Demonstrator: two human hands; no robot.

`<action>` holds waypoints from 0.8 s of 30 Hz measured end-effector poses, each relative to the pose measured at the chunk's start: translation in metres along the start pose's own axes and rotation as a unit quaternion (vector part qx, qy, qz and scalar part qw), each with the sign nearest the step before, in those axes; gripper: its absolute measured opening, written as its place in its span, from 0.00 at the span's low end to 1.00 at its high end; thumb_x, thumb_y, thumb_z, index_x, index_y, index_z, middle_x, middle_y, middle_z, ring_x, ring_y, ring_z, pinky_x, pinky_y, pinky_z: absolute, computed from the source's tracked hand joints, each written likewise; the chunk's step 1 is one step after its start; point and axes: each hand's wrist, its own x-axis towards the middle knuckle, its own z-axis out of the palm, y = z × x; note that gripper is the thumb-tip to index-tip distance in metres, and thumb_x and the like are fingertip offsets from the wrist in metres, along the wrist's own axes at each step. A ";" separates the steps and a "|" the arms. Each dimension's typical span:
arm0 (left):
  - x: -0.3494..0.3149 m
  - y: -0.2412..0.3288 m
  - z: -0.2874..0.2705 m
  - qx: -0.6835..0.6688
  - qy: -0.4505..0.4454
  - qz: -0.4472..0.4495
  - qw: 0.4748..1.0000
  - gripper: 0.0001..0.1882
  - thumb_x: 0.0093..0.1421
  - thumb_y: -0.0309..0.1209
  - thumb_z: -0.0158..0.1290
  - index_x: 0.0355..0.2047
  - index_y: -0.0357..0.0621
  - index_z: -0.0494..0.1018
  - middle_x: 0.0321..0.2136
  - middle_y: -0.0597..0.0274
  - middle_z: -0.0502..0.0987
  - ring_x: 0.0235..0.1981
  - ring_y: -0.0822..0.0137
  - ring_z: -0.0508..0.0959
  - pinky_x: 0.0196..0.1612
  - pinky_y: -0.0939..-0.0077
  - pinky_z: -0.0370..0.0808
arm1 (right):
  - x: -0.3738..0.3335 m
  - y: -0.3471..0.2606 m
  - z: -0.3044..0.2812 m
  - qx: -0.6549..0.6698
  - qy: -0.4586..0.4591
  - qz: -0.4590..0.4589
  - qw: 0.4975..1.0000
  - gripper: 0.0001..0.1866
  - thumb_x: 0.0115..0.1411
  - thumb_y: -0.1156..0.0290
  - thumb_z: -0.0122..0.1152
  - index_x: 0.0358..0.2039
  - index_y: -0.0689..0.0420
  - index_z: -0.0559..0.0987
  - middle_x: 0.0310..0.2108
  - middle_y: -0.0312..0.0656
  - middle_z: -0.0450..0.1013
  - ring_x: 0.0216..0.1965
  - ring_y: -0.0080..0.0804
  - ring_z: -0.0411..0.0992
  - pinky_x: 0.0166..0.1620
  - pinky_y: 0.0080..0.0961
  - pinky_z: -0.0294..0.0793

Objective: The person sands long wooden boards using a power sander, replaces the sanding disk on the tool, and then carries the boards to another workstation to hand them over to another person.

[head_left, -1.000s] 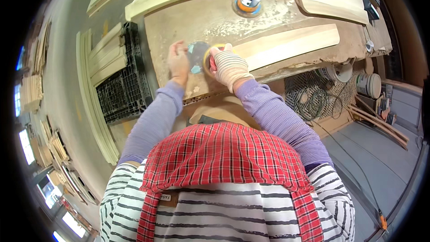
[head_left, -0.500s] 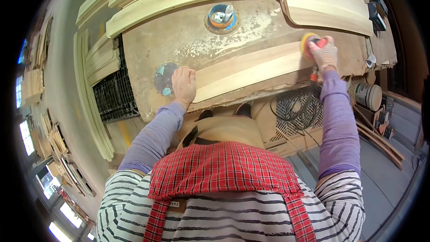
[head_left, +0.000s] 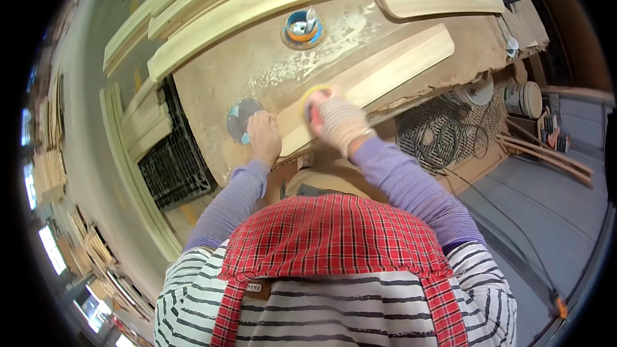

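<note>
In the head view, the right hand (head_left: pixel 340 121), blurred, closes around a sander (head_left: pixel 312 99) on the left part of a board (head_left: pixel 398 71) lying along the counter's (head_left: pixel 212 96) near edge. The left hand (head_left: pixel 264 135) touches the board's left end; its grip is unclear. Sanding seems under way; how much is finished, here or on the boards behind (head_left: pixel 250 16), cannot be told.

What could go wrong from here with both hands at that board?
The round yellow-rimmed tool under the right hand could catch the left hand, which is close by at the left end of the board. The board might also pivot or slip toward the front edge of the workbench, which lies close alongside.
</note>
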 end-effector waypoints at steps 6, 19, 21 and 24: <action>0.020 0.028 0.002 0.044 -0.082 0.026 0.995 0.07 0.65 0.30 0.50 0.41 0.42 0.73 0.39 0.51 0.74 0.45 0.49 0.72 0.49 0.53 0.65 | 0.007 0.050 -0.044 0.031 -0.013 0.128 0.991 0.20 0.53 0.60 0.67 0.47 0.44 0.74 0.53 0.53 0.67 0.47 0.53 0.74 0.49 0.42 0.78; 0.086 0.120 0.075 0.068 -0.079 0.080 0.991 0.11 0.66 0.33 0.50 0.47 0.47 0.75 0.44 0.59 0.77 0.48 0.55 0.74 0.52 0.57 0.68 | 0.058 0.276 -0.155 0.038 0.176 0.375 0.909 0.29 0.53 0.56 0.67 0.54 0.51 0.71 0.51 0.59 0.65 0.49 0.58 0.74 0.52 0.42 0.76; 0.080 0.116 0.067 0.037 -0.072 0.090 0.993 0.11 0.67 0.33 0.48 0.46 0.45 0.76 0.43 0.56 0.77 0.46 0.53 0.74 0.51 0.58 0.69 | 0.051 0.236 -0.132 0.036 0.123 0.296 0.947 0.20 0.55 0.60 0.61 0.48 0.51 0.75 0.47 0.60 0.73 0.46 0.59 0.76 0.50 0.45 0.77; 0.053 0.107 0.054 0.018 -0.085 0.092 0.992 0.11 0.67 0.30 0.48 0.45 0.44 0.76 0.42 0.55 0.77 0.46 0.52 0.75 0.49 0.58 0.70 | 0.014 0.144 -0.090 0.039 0.043 0.180 0.982 0.17 0.60 0.54 0.54 0.44 0.50 0.76 0.49 0.59 0.71 0.45 0.59 0.75 0.50 0.45 0.77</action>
